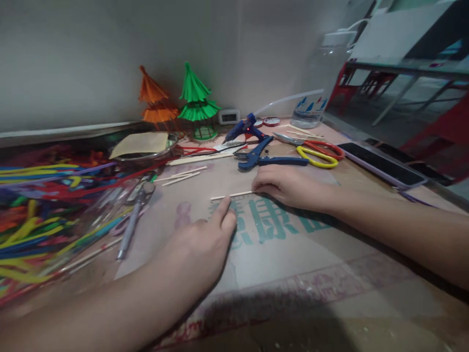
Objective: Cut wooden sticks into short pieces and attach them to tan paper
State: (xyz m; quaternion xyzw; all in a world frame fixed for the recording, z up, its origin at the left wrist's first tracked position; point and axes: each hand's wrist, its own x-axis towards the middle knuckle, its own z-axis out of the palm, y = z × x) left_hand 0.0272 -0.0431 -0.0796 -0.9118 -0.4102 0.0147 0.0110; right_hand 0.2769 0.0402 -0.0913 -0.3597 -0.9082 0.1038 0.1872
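Observation:
A thin wooden stick [240,194] lies across the printed table cover, roughly level from left to right. Its right end is pinched in the curled fingers of my right hand [278,183]. My left hand [208,239] reaches in from the lower left with the index finger stretched out, its tip touching the stick near the middle; the thumb is beside it and the other fingers are partly hidden. Left of the held stick lie several more short wooden sticks [181,176]. Just behind my right hand are blue-handled cutting pliers [256,157].
A blue glue gun [244,128], scissors [318,151], a phone [383,164] and a water jug [309,110] stand or lie behind and right. Orange [154,98] and green [198,100] pagoda models stand by the wall. Colourful craft stems [32,225] and a pen [131,225] lie left.

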